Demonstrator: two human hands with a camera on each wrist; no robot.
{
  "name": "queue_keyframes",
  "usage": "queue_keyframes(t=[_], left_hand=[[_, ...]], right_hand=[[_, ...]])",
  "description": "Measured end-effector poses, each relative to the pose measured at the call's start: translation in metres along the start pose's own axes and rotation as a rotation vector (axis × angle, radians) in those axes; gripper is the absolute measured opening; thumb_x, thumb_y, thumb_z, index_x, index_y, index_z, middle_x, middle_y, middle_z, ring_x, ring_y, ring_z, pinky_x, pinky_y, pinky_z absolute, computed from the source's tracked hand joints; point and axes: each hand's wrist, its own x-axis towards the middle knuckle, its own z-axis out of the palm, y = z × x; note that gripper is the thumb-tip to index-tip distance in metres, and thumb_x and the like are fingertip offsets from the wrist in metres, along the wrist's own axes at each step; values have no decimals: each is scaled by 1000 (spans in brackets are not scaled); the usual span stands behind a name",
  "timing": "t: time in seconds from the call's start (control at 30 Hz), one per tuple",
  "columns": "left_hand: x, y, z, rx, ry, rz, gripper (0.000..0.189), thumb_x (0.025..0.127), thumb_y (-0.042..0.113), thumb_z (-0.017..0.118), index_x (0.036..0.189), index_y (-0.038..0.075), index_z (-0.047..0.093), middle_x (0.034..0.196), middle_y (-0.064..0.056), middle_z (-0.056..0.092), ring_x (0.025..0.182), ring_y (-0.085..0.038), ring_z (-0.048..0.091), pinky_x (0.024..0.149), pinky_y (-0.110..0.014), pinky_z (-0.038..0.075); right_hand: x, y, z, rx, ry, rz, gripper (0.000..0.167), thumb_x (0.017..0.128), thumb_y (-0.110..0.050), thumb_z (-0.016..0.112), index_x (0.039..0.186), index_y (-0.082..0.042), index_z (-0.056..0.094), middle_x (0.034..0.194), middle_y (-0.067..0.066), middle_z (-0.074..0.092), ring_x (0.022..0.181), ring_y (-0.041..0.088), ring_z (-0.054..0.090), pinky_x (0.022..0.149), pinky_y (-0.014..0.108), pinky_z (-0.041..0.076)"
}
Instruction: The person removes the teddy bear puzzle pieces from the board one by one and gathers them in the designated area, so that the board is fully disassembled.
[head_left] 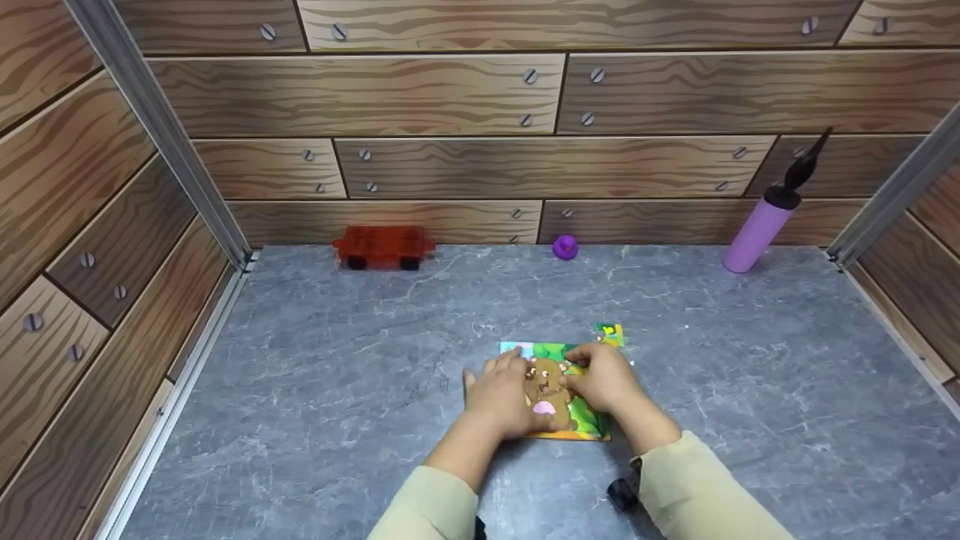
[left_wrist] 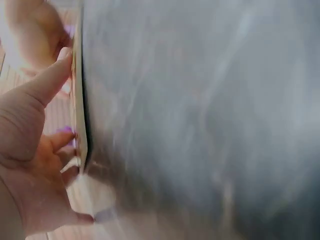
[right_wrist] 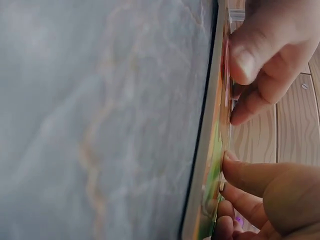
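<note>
A flat, square puzzle (head_left: 551,405) with a brown cartoon bear on a green and blue ground lies on the grey tabletop. My left hand (head_left: 499,397) rests over its left side with fingers spread; in the left wrist view the thumb (left_wrist: 57,72) touches the picture surface. The right hand (head_left: 604,375) is at the upper right part, thumb on the bear and fingertips near the top edge. Low in the right wrist view, its thumb (right_wrist: 245,170) and fingers press on the picture. A small green and yellow puzzle piece (head_left: 615,334) lies just beyond the right hand.
A translucent red toy wagon (head_left: 382,246), a small purple round object (head_left: 565,247) and a purple pump (head_left: 757,232) with a black tip stand along the back wall. Wood-patterned panels (head_left: 450,97) with metal corner strips enclose the tabletop (head_left: 337,405) at the back and sides.
</note>
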Motion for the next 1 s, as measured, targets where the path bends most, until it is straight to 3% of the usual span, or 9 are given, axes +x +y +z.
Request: queue_keyframes(t=[0.1, 0.33, 0.67, 1.0], left_hand=[[1, -4, -2, 11, 34, -20, 103, 65, 67, 93, 146, 12, 60, 163, -6, 46, 149, -33, 41, 118, -75, 23], [3, -2, -4, 112, 22, -58, 109, 63, 75, 90, 148, 15, 60, 161, -5, 48, 145, -36, 42, 118, -72, 25], [3, -1, -1, 85, 3, -66, 113, 64, 73, 91, 154, 15, 54, 163, -7, 47, 146, -37, 41, 116, -71, 31], [3, -1, -4, 102, -8, -69, 109, 66, 74, 89, 152, 16, 55, 165, -4, 44, 147, -35, 40, 115, -71, 33]], right_hand=[[-1, -2, 1, 1, 9, 18, 34, 86, -5, 86, 118, 4, 76, 113, 19, 75, 111, 36, 69, 98, 52, 55], [-2, -5, 6, 38, 42, 31, 35, 85, 1, 83, 118, 7, 73, 114, 20, 73, 111, 37, 67, 100, 53, 54], [-7, -6, 8, 62, 107, 28, 37, 80, 3, 85, 115, 7, 72, 104, 16, 72, 101, 34, 67, 96, 52, 54], [-5, -5, 8, 52, 108, -34, 56, 78, 4, 84, 132, -2, 72, 98, 9, 70, 95, 29, 66, 87, 48, 53]])
